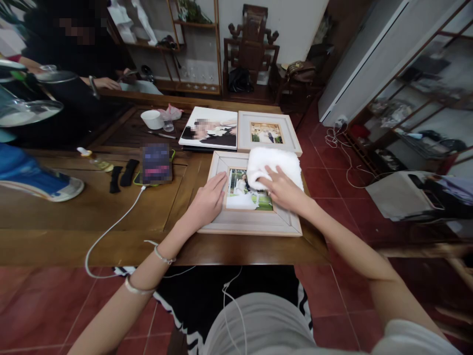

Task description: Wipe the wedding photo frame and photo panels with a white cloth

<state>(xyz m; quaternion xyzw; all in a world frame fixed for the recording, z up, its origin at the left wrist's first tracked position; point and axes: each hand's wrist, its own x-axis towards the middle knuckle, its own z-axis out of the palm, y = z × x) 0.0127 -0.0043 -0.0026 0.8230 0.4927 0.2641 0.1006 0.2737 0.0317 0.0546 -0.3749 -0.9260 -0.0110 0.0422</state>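
Note:
A pale wooden picture frame [251, 224] with a photo in it lies flat on the wooden table [92, 207] in front of me. My left hand [207, 202] rests flat on the frame's left side, fingers stretched out. My right hand [283, 190] presses a folded white cloth [275, 160] onto the frame's upper right part, fingers spread over the cloth.
A second pale frame [268, 133] and a frameless photo print [210, 128] lie behind. A phone [155, 165] on a white cable, two black bands [123, 175], a small bottle [95, 160] and a white cup [152, 119] stand left. Another person sits at far left. Red tiled floor lies right.

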